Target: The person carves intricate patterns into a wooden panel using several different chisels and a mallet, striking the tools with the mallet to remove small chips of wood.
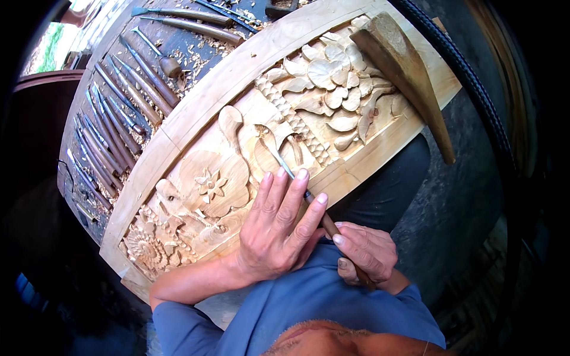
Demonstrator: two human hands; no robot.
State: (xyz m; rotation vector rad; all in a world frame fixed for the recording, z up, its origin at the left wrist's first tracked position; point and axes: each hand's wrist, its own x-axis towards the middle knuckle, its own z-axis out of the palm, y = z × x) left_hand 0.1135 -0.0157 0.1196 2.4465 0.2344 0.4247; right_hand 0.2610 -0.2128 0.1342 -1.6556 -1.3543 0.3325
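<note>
A long carving gouge (328,225) with a wooden handle slants across the lower edge of a pale carved wooden panel (350,184). My right hand (369,252) is wrapped round its handle, close to my body. My left hand (276,231) lies over the shaft, fingers long and slightly apart, fingertips pressed on the metal; its thumb is mostly hidden below. The gouge's steel tip meets the wood in a hollow beside a carved leaf (230,126). Left of it, a broad carved leaf bears a small star-shaped flower (211,184).
A wooden mallet (409,68) lies on the panel's upper right, its handle past the edge. Several chisels and gouges (113,133) line the dark bench on the left, among wood shavings (196,59). A thick dark braided cable (469,83) curves down the right side.
</note>
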